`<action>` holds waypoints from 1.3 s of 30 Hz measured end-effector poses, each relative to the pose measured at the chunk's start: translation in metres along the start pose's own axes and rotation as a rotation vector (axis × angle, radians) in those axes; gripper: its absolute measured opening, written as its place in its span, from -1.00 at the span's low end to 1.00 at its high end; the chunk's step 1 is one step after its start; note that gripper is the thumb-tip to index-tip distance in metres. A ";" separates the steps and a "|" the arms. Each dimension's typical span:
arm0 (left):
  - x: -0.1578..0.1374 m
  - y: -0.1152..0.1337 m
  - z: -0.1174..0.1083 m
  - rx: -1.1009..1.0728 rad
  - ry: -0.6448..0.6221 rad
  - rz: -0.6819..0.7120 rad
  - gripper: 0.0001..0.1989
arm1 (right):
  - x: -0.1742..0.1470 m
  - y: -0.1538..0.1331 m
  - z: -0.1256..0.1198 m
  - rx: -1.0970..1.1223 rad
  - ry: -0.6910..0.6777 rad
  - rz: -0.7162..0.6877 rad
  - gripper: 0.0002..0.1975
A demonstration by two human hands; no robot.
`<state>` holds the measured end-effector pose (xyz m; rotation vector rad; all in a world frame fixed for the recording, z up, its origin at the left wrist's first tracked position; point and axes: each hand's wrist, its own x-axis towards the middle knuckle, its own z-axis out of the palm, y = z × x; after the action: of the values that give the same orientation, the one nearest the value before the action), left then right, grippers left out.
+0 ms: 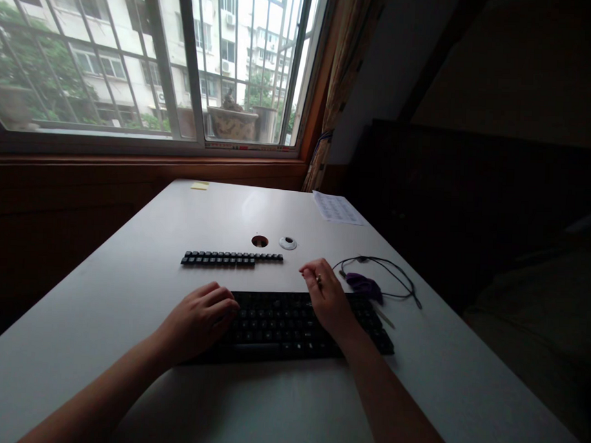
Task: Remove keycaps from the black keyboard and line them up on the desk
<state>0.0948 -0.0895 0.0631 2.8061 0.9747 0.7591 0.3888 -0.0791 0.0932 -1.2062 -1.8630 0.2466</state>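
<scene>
A black keyboard (272, 327) lies across the near middle of the white desk. My left hand (200, 318) rests over its left end, fingers curled down onto the upper keys and partly hiding them. Above the keyboard's right part is my right hand (326, 297), its fingertips pressed together and a ring on one finger. Anything tiny between those fingertips is too small to make out. Behind the keyboard, two rows of loose black keycaps (219, 261) are lined up on the desk.
Right of the keyboard lie a purple cloth (364, 286), a looped black cable (400, 267) and a thin pale tool (384, 315). Farther back are a round desk hole (260, 241), its white cover (287, 243), printed paper (338, 208) and yellow sticky notes (200, 186). A barred window stands beyond.
</scene>
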 end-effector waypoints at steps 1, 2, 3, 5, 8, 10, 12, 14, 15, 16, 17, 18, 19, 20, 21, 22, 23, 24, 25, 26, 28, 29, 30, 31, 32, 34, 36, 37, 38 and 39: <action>0.000 0.000 0.000 -0.003 0.001 -0.003 -0.87 | -0.001 -0.001 0.001 0.015 -0.073 -0.035 -0.80; 0.000 0.000 0.000 -0.004 0.002 -0.007 -0.87 | -0.003 -0.001 0.002 0.030 -0.154 -0.067 -0.78; -0.001 0.000 0.000 -0.004 0.005 -0.009 -0.87 | -0.004 0.000 0.003 0.041 -0.234 -0.095 -0.77; -0.001 0.000 0.000 -0.003 0.020 -0.017 -0.87 | -0.007 0.001 0.005 0.041 -0.358 -0.134 -0.77; -0.002 -0.001 0.000 -0.004 0.041 -0.020 -0.87 | -0.009 0.005 0.007 -0.005 -0.459 -0.156 -0.72; -0.001 0.000 0.000 -0.004 0.048 -0.017 -0.87 | -0.010 0.006 0.007 -0.033 -0.502 -0.157 -0.63; -0.001 0.000 0.000 -0.001 0.048 -0.010 -0.86 | -0.011 0.006 0.007 -0.053 -0.532 -0.156 -0.59; 0.000 0.001 0.000 0.002 0.043 -0.006 -0.86 | -0.010 0.006 0.008 -0.073 -0.553 -0.158 -0.57; 0.000 0.001 -0.001 0.002 0.039 -0.007 -0.85 | -0.010 0.007 0.008 -0.084 -0.558 -0.158 -0.56; 0.001 0.001 -0.001 0.001 0.036 -0.007 -0.85 | -0.010 0.008 0.008 -0.093 -0.559 -0.156 -0.56; 0.001 0.001 -0.001 -0.001 0.035 -0.009 -0.85 | -0.010 0.009 0.009 -0.100 -0.556 -0.152 -0.55; 0.001 0.001 0.000 -0.004 0.036 -0.009 -0.85 | -0.010 0.011 0.010 -0.106 -0.553 -0.149 -0.54; 0.001 0.001 0.000 -0.007 0.039 -0.007 -0.85 | -0.009 0.013 0.010 -0.111 -0.548 -0.144 -0.54; 0.001 0.000 0.000 -0.009 0.039 -0.006 -0.85 | -0.009 0.014 0.011 -0.115 -0.544 -0.140 -0.55; 0.001 0.000 0.000 -0.011 0.038 -0.005 -0.85 | -0.009 0.016 0.011 -0.119 -0.540 -0.136 -0.57; 0.001 0.000 0.000 -0.013 0.036 -0.004 -0.86 | -0.009 0.017 0.012 -0.122 -0.536 -0.132 -0.60; 0.001 0.000 0.000 -0.014 0.035 -0.004 -0.86 | -0.009 0.018 0.012 -0.123 -0.532 -0.127 -0.64; 0.001 0.000 0.000 -0.015 0.030 -0.004 -0.86 | -0.009 0.019 0.012 -0.124 -0.529 -0.122 -0.68; 0.000 0.000 0.000 -0.015 0.025 -0.006 -0.86 | -0.009 0.020 0.012 -0.125 -0.526 -0.116 -0.71; 0.000 0.000 0.000 -0.016 0.020 -0.006 -0.86 | -0.008 0.020 0.012 -0.127 -0.522 -0.111 -0.74; 0.000 0.000 0.000 -0.016 0.012 -0.007 -0.86 | -0.008 0.022 0.012 -0.136 -0.518 -0.103 -0.77; 0.000 0.000 0.000 -0.015 0.010 -0.005 -0.86 | -0.008 0.023 0.012 -0.142 -0.518 -0.097 -0.79; 0.000 0.000 0.000 -0.015 0.012 -0.003 -0.85 | -0.008 0.024 0.011 -0.148 -0.519 -0.091 -0.81; 0.000 0.000 0.000 -0.015 0.018 -0.001 -0.85 | -0.008 0.024 0.011 -0.153 -0.520 -0.084 -0.84; 0.000 -0.001 0.000 -0.014 0.024 0.000 -0.85 | -0.007 0.025 0.011 -0.158 -0.520 -0.077 -0.85; 0.000 -0.001 0.000 -0.015 0.036 -0.001 -0.84 | -0.007 0.026 0.011 -0.167 -0.517 -0.066 -0.88; 0.000 -0.002 0.001 -0.016 0.028 -0.009 -0.84 | -0.008 0.026 0.012 -0.175 -0.518 -0.061 -0.88; 0.000 -0.003 0.001 -0.016 0.022 -0.013 -0.84 | -0.008 0.026 0.012 -0.179 -0.521 -0.061 -0.88; 0.000 -0.003 0.001 -0.017 0.015 -0.015 -0.84 | -0.008 0.026 0.012 -0.182 -0.526 -0.061 -0.88; -0.001 -0.004 0.001 -0.018 0.010 -0.016 -0.84 | -0.008 0.026 0.012 -0.184 -0.528 -0.061 -0.88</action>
<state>0.0927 -0.0866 0.0611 2.7782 0.9859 0.7774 0.3971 -0.0689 0.0670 -1.2893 -2.4184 0.3957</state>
